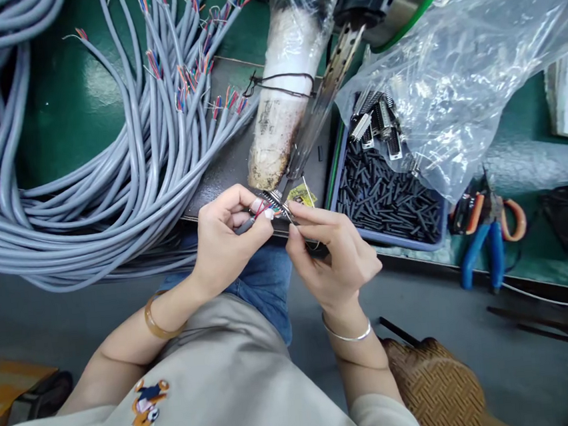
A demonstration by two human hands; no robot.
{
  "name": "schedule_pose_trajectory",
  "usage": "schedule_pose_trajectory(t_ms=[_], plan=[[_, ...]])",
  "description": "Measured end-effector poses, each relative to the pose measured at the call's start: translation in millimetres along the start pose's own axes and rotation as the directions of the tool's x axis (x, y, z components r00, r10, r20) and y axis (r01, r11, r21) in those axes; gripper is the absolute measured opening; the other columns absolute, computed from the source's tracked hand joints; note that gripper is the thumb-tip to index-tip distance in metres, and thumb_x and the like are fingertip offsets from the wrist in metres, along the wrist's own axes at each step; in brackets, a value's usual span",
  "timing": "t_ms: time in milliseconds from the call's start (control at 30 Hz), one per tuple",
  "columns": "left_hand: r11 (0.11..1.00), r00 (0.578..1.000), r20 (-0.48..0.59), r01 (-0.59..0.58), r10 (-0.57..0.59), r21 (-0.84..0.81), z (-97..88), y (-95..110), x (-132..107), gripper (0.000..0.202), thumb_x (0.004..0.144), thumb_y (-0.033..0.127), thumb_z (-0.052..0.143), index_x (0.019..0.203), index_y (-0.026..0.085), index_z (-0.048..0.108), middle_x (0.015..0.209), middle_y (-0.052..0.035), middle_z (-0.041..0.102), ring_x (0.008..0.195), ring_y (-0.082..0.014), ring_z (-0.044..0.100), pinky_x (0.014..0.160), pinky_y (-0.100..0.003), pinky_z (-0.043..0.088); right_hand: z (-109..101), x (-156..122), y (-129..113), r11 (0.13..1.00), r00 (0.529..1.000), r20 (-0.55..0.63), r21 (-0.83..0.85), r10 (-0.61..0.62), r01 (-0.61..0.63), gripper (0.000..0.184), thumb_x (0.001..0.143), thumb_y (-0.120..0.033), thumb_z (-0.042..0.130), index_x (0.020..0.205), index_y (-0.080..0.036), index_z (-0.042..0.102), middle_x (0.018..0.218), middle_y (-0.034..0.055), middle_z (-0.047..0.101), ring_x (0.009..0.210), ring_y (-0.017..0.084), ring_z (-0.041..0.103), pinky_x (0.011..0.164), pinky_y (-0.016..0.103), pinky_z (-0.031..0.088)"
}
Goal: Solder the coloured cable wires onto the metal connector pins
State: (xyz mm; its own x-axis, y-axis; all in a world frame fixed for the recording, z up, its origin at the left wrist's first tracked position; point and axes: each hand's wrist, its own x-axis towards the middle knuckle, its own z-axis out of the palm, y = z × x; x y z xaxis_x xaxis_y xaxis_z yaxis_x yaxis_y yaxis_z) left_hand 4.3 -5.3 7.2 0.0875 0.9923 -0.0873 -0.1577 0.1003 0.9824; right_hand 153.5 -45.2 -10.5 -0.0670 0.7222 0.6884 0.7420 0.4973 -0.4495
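My left hand (230,235) is closed in a pinch on the end of a grey cable (245,226). Thin coloured wires (269,208) fan out of it beside a small metal pin connector (273,197). White coverings show on some fingertips of this hand. On the other side, my right hand (330,245) pinches a thin silvery rod (287,214) between thumb and forefinger. Its tip reaches the wires; its exact kind is unclear. Just above both hands are the lower ends of a stained, plastic-wrapped white tube (276,130) and a perforated metal bar (335,67).
Many grey cables (125,181) with stripped ends cover the bench's left side. At right, a blue bin (437,242) holds short black tubes (377,190), under metal connectors (380,123) and a plastic bag (466,75). Blue-handled cutters (493,253) lie near the edge. A woven stool (436,386) stands below.
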Motion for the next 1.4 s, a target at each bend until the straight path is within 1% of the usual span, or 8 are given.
schedule_pose_trajectory(t_ms=[167, 400, 567, 667, 833, 1067, 1233, 1400], plan=[[0.999, 1.0, 0.011, -0.001, 0.001, -0.037, -1.4, 0.7, -1.6, 0.015, 0.072, 0.015, 0.074, 0.07, 0.016, 0.059, 0.067, 0.0036, 0.059, 0.047, -0.0021, 0.047, 0.043, -0.014, 0.042, 0.1, 0.5, 0.5, 0.987, 0.994, 0.001, 0.123, 0.107, -0.106, 0.019, 0.085, -0.007, 0.072, 0.09, -0.023, 0.063, 0.098, 0.001, 0.08, 0.089, 0.015, 0.077, 0.078, 0.028, 0.064], [0.999, 1.0, -0.009, 0.01, -0.011, -0.041, 0.1, -0.3, -0.1, 0.018, 0.069, 0.013, 0.075, 0.068, 0.016, 0.057, 0.064, 0.0054, 0.056, 0.043, -0.0013, 0.045, 0.038, -0.013, 0.036, 0.9, 1.1, 0.9, 0.989, 0.996, -0.012, 0.12, 0.092, -0.09, 0.02, 0.084, -0.005, 0.073, 0.091, -0.022, 0.065, 0.102, 0.0026, 0.08, 0.093, 0.016, 0.077, 0.083, 0.029, 0.064], [0.991, 0.994, 0.065, 0.097, -0.091, -0.089, -4.0, -2.2, 1.7, 0.019, 0.072, 0.02, 0.077, 0.07, 0.016, 0.058, 0.052, 0.0076, 0.051, 0.036, -0.0019, 0.042, 0.034, -0.013, 0.033, 3.8, 0.2, 4.5, 0.973, 0.99, 0.014, 0.184, 0.14, -0.14, 0.018, 0.086, -0.007, 0.071, 0.09, -0.023, 0.065, 0.097, 0.0009, 0.08, 0.089, 0.016, 0.078, 0.079, 0.032, 0.065], [0.99, 0.995, 0.036, 0.1, -0.097, -0.1, -4.0, -3.5, 1.8, 0.019, 0.072, 0.02, 0.077, 0.071, 0.016, 0.059, 0.054, 0.0076, 0.053, 0.036, -0.0017, 0.043, 0.033, -0.013, 0.033, 5.0, -0.9, 4.3, 0.98, 0.993, 0.005, 0.163, 0.119, -0.118, 0.018, 0.086, -0.006, 0.071, 0.091, -0.023, 0.065, 0.099, 0.002, 0.08, 0.09, 0.017, 0.078, 0.079, 0.032, 0.065], [0.997, 0.999, -0.017, 0.036, -0.037, -0.065, 0.6, -3.7, 1.0, 0.017, 0.069, 0.014, 0.074, 0.069, 0.016, 0.058, 0.064, 0.0053, 0.06, 0.042, -0.0013, 0.046, 0.039, -0.013, 0.038, 4.6, -0.6, 2.7, 0.993, 0.998, -0.01, 0.095, 0.067, -0.065, 0.019, 0.085, -0.006, 0.073, 0.091, -0.022, 0.064, 0.102, 0.0036, 0.081, 0.091, 0.016, 0.078, 0.08, 0.03, 0.065], [0.999, 0.998, -0.054, -0.02, 0.018, -0.041, 5.0, -3.8, 0.6, 0.019, 0.071, 0.014, 0.071, 0.069, 0.018, 0.053, 0.061, 0.0061, 0.056, 0.042, -0.0023, 0.044, 0.041, -0.015, 0.036, 4.6, 1.8, 3.3, 0.996, 0.998, -0.017, 0.067, 0.06, -0.059, 0.019, 0.086, -0.007, 0.073, 0.091, -0.023, 0.064, 0.102, 0.0024, 0.081, 0.09, 0.017, 0.078, 0.078, 0.031, 0.065], [0.999, 0.998, -0.056, -0.018, 0.016, -0.036, 7.7, -2.2, 1.6, 0.019, 0.071, 0.014, 0.07, 0.069, 0.018, 0.052, 0.06, 0.0066, 0.055, 0.043, -0.0026, 0.046, 0.042, -0.015, 0.036, 3.7, 2.5, 5.9, 0.992, 0.997, -0.015, 0.105, 0.078, -0.076, 0.019, 0.085, -0.008, 0.074, 0.092, -0.023, 0.066, 0.101, 0.0013, 0.081, 0.09, 0.017, 0.078, 0.077, 0.03, 0.065], [0.999, 0.998, -0.065, -0.003, 0.0, -0.039, 10.5, -0.9, 1.3, 0.02, 0.073, 0.017, 0.071, 0.069, 0.019, 0.051, 0.059, 0.0073, 0.053, 0.043, -0.0023, 0.045, 0.041, -0.015, 0.035, 1.9, 4.6, 7.9, 0.994, 0.998, -0.019, 0.089, 0.064, -0.062, 0.019, 0.085, -0.009, 0.074, 0.094, -0.024, 0.067, 0.103, 0.0013, 0.081, 0.089, 0.017, 0.078, 0.077, 0.032, 0.064]])
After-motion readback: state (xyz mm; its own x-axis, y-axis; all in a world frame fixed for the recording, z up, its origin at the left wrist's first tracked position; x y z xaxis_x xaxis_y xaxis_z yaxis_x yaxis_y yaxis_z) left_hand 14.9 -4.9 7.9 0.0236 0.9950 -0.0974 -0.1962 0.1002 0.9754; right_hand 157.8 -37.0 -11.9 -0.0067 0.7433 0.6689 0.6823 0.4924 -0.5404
